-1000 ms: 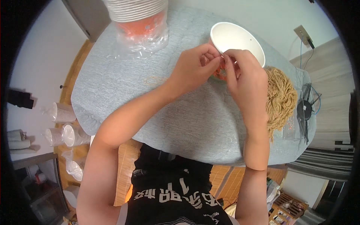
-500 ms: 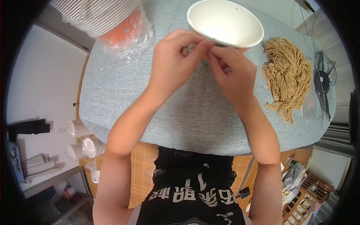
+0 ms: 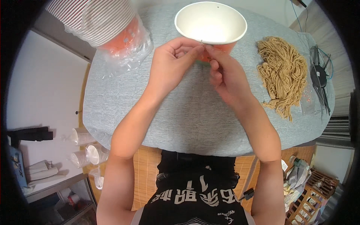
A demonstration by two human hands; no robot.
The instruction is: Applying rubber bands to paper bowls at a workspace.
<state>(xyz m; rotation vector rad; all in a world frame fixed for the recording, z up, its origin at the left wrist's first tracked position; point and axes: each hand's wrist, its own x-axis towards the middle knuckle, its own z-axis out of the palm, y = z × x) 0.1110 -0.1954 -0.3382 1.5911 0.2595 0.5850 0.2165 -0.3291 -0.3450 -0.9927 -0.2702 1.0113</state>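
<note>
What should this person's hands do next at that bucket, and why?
Perhaps the left hand should steady the paper bucket's near rim while the right hand draws back slightly. Both hands' fingertips come close together at that rim, covering the spot there; parting them a little would likely reveal whatever they pinch, now too small to tell.
</note>
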